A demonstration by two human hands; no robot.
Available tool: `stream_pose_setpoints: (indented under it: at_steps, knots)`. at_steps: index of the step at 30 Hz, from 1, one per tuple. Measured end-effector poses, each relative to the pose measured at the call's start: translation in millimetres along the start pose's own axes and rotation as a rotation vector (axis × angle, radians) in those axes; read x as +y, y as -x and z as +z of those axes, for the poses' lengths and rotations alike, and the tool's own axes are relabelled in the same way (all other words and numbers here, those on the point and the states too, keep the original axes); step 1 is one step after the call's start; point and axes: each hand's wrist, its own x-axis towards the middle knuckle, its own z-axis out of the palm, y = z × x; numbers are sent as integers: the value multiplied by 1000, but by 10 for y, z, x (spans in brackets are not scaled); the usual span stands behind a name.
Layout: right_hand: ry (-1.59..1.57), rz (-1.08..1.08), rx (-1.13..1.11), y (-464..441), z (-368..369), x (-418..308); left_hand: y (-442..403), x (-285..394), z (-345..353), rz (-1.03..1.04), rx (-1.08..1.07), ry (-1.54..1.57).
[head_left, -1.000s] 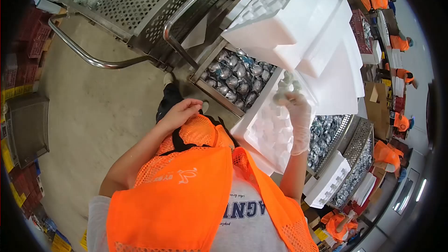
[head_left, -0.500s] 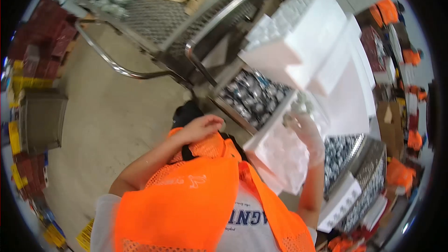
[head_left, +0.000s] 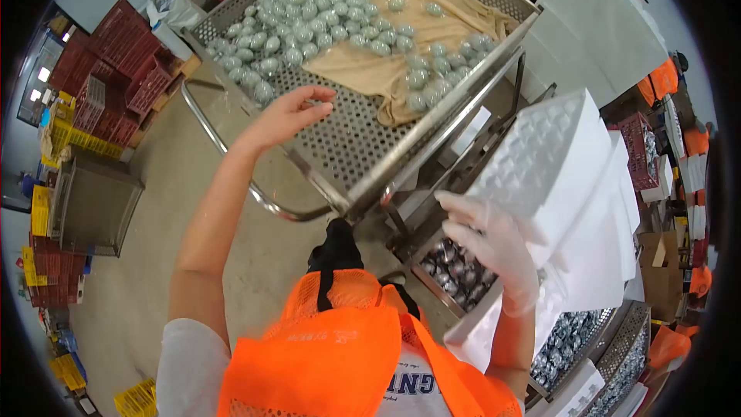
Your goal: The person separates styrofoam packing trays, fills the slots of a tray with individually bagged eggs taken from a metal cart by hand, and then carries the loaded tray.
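Observation:
Above the near edge of a perforated metal cart [head_left: 324,139], my bare left hand [head_left: 297,114] has its thumb and fingers apart and holds nothing. Many pale green shiny baubles [head_left: 309,11] lie heaped on the cart's far left, with more by its right rim. A tan cloth [head_left: 351,69] is spread beside and under some of them. My right hand [head_left: 490,243], in a thin whitish glove, hangs open with fingers stretched forward over a bin of dark shiny baubles [head_left: 451,274]. Next to it stands a white moulded tray [head_left: 532,143], tilted on a stack of white boxes.
The cart's tubular handle [head_left: 220,147] reaches toward me on the left. Farther right is a metal bin of silvery baubles [head_left: 567,347]. Red crates [head_left: 127,42] and a grey cabinet [head_left: 96,201] line the left side. Other people in orange vests [head_left: 660,81] are at the right.
My left hand has moved from my waist out over the cart. My right hand has left the white tray near me, where it held a small greenish bauble, and is now empty. My view has shifted toward the cart.

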Motion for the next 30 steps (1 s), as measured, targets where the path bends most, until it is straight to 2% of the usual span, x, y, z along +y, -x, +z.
stream_pose_setpoints:
  at_steps: [3,6,8,10,12,13,14,17,18,21,23,27,30]
  knots:
    - [35,-146,67,-1224,142,-61,-835,-483,-536,-41,168,-159]
    - [271,-263,168,-2653,443,237,-1626,-953,-1037,-55,354,-617]
    - [628,-161,213,-3580,685,423,-1989,-1127,-1220,-74,404,-714]
    - [798,104,127,-4331,905,449,-2294,-1228,-1348,-133,385,-762]
    - [816,110,100,-4805,1105,675,-2538,-1430,-1422,-151,310,-801]
    - [820,126,92,-4924,1182,755,-2628,-1476,-1413,-153,261,-826]
    - [735,177,72,-4979,1260,849,-2697,-1519,-1358,-108,327,-846]
    - [964,-95,529,-4958,1489,1011,-2836,-1591,-1233,-48,472,-830]
    - [988,-37,469,-4987,1510,1005,-2844,-1613,-1207,-9,547,-876]
    - [1007,95,322,-5074,1497,965,-2890,-1564,-1328,-58,491,-896]
    - [949,142,270,-5175,1542,1075,-2915,-1483,-1492,-55,454,-773]
    - [982,48,409,-4950,1451,1002,-2952,-1524,-1597,24,512,-473]
    - [455,52,409,-4764,1304,913,-3037,-1392,-1666,185,558,-184]
